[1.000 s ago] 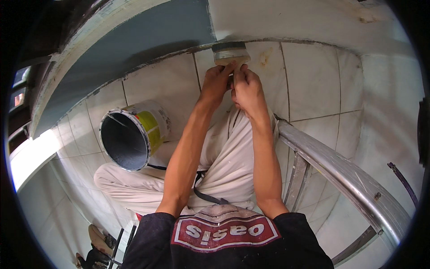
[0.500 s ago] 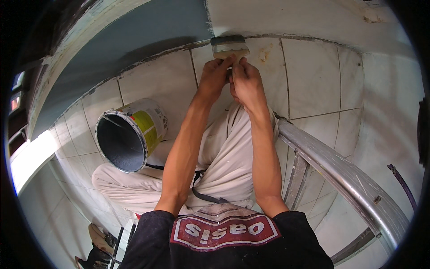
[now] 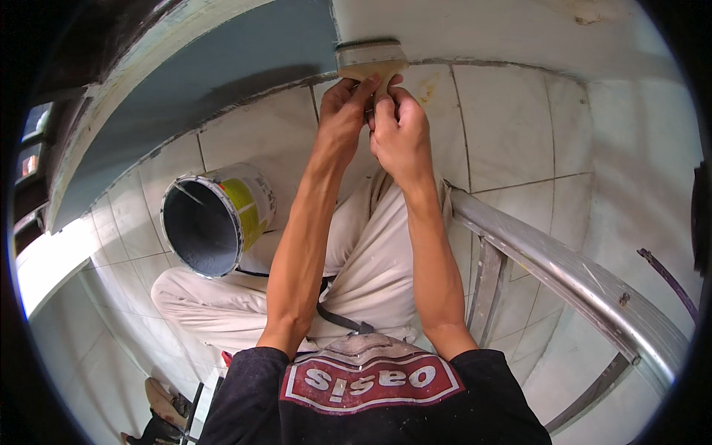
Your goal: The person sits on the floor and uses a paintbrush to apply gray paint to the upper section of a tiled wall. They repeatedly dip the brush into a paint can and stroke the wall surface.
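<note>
A wide flat paintbrush (image 3: 370,55) is held in both hands, its dark bristle tips against the wall at the edge of the grey-blue paint (image 3: 274,41). My left hand (image 3: 343,111) grips the brush near the base of its head, with the thumb laid on the pale wood. Just below, my right hand (image 3: 403,133) is closed round the handle, and the fingers of both hands nearly meet. Bare off-white wall (image 3: 475,30) lies right of the painted part. To the left, a paint bucket (image 3: 256,194) leans with its mouth toward me, grey-blue paint inside.
A metal ladder (image 3: 564,274) slants along my right side, close to my right forearm. Pale tiles (image 3: 512,126) with dark joints run below the painted wall. My bent legs in light trousers (image 3: 215,304) are beneath my arms. Sandals (image 3: 165,404) lie at the lower left.
The brush and both hands have moved up and slightly left, from the tile border onto the wall. My grip on the brush stays much the same.
</note>
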Tool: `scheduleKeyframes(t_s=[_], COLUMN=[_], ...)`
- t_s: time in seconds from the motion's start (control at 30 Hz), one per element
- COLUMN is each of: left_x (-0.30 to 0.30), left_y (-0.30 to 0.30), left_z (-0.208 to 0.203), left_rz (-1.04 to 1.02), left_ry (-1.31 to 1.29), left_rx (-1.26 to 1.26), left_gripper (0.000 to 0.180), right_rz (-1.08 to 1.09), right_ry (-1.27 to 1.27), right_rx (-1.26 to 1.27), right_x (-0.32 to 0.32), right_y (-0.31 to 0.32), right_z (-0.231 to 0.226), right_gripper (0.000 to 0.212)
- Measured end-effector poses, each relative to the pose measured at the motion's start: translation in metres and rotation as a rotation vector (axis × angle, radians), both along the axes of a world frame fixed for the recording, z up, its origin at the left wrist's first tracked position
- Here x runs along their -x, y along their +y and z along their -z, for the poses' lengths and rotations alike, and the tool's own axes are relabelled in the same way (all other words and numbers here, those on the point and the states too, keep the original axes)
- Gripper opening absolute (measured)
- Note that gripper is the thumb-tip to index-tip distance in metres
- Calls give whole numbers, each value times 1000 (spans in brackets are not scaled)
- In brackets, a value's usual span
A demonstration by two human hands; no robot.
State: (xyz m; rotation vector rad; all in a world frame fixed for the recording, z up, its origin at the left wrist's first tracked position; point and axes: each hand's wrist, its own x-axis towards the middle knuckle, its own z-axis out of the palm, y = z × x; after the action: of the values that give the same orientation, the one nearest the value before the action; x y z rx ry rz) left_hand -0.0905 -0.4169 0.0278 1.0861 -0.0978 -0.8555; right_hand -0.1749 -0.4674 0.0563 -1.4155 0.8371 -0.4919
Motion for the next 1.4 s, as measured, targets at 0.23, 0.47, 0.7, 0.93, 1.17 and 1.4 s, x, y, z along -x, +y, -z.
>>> scheduleKeyframes(t_s=[0.23,0.47,0.7,0.93,1.17,1.4], left_x=[3,23,20,7,2,-1], left_y=[10,24,23,15,14,13], left_z=[-63,-100,-92,-35,23,66], left_rz=[48,34,38,36,94,106], left_ry=[-160,-229,-246,-284,-135,19], left_rx=[96,159,127,-45,-58,-54], left_gripper=[31,30,32,34,35,35], right_rz=[-40,-41,-31,-16,12,-22], right_ry=[-117,-213,-252,-178,23,250], right_rx=[39,117,60,33,5,14], right_x=[11,35,31,15,7,1], right_y=[8,24,24,17,10,3], right_z=[-56,-85,-65,-11,46,76], right_gripper=[22,28,27,25,25,34])
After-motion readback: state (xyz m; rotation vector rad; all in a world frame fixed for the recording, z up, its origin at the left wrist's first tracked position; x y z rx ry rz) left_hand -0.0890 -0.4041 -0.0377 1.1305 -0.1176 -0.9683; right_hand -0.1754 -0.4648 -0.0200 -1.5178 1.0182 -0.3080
